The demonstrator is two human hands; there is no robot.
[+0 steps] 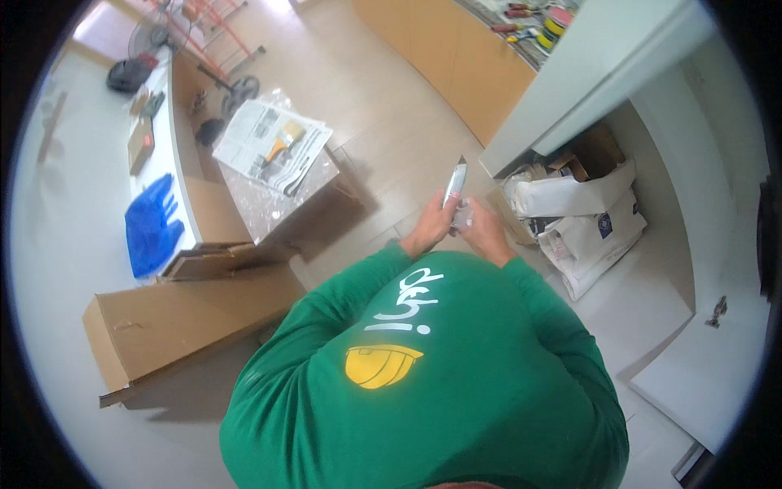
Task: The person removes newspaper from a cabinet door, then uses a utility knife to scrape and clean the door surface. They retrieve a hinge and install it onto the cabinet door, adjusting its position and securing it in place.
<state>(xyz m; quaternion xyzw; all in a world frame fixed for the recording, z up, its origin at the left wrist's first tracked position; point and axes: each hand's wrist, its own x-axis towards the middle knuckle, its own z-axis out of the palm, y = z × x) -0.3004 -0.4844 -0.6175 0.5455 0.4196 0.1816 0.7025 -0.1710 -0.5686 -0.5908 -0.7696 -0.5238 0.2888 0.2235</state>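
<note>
Left grip [430,226]: clenched around a silver utility knife [455,181]; the dark pointed tip is directed away from the body. Right grip [487,230]: fingers bent around a small greyish piece [462,217], whose nature cannot be told; whether it is also touched by the left grip cannot be told. The knife is held above the tiled floor [379,196], between a low table and an open cabinet.

Low table [273,216]: wrapped in clear plastic. Newspaper [244,130] is spread toward its far edge; on this a paintbrush [283,147] with yellow-orange handle is laid.

Long white-topped table [167,106]: a blue glove-like item [152,228] is laid at the near end, a small box [141,147] by the left edge, a dark bag [129,75] toward the far end. A cardboard carton [195,322] is placed beside the near end.

Open white cabinet [696,163]: white bags [595,236] and a brown box [599,153] are stored inside.
</note>
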